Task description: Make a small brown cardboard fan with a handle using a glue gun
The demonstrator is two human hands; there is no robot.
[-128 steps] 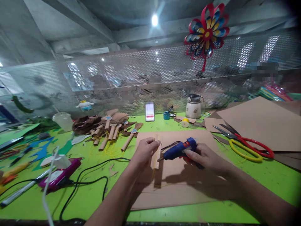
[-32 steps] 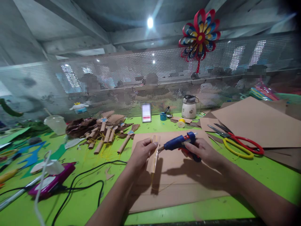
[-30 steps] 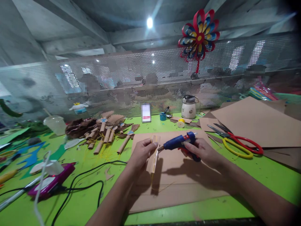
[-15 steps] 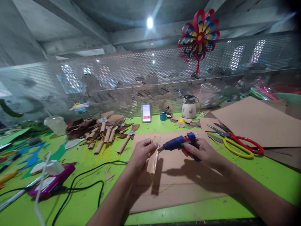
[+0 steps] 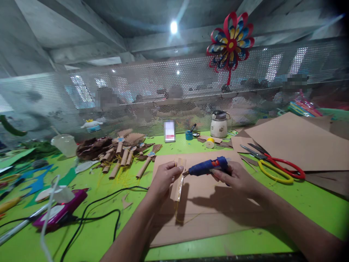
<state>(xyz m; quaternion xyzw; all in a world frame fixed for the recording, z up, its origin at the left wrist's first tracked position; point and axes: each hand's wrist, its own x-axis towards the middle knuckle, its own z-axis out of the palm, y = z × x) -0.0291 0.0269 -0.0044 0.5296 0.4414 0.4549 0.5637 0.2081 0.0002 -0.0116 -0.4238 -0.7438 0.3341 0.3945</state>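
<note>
Right hand [image 5: 238, 178] in closed grip around blue glue gun [image 5: 205, 167]

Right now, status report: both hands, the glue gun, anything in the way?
Left hand pinching brown paper strip, yellow thread trailing below. Right hand gripping blue hot glue gun, nozzle at strip's edge, contact unclear. Scissors off right, clear of both hands.

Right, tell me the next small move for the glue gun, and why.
I'd probably ease the glue gun back with the right hand: its nozzle sits close to the thumb of the left hand, and a shiny line, likely glue, runs down the paper strip below it.
</note>
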